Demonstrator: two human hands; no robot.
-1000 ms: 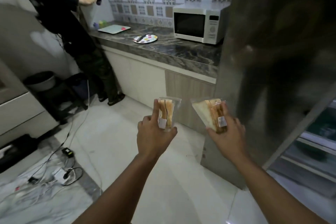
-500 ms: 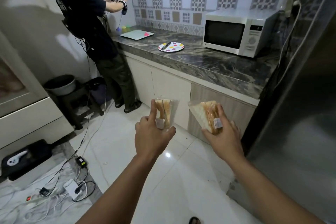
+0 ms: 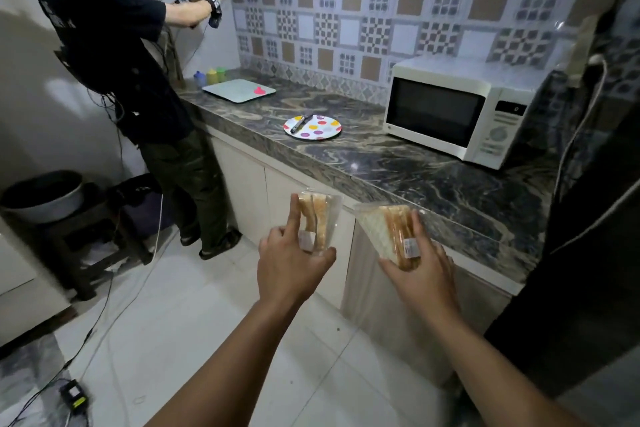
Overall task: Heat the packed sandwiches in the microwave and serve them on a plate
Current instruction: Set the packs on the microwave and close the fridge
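My left hand (image 3: 291, 263) grips a clear-wrapped sandwich pack (image 3: 318, 218), held upright in front of the counter. A second wrapped sandwich pack (image 3: 388, 232) is held in my right hand (image 3: 422, 274), tilted, white bread facing left. Both packs hang in the air just below the counter's front edge. A white microwave (image 3: 460, 107) stands on the marble counter (image 3: 398, 170) at the right with its door closed. To its left sits a polka-dot plate (image 3: 317, 128) with a dark utensil (image 3: 300, 122) lying on it.
A person in black (image 3: 131, 80) stands at the counter's far left, hands raised to the wall. A pale board (image 3: 239, 90) and small coloured cups (image 3: 209, 76) sit beyond. A dark fridge (image 3: 588, 253) fills the right. Cables (image 3: 104, 305) and a stool (image 3: 79, 239) occupy the floor at left.
The view has swung away from the fridge and come closer to the counter. Microwave and plate now appear larger. Both hands keep the same hold on the sandwich packs.
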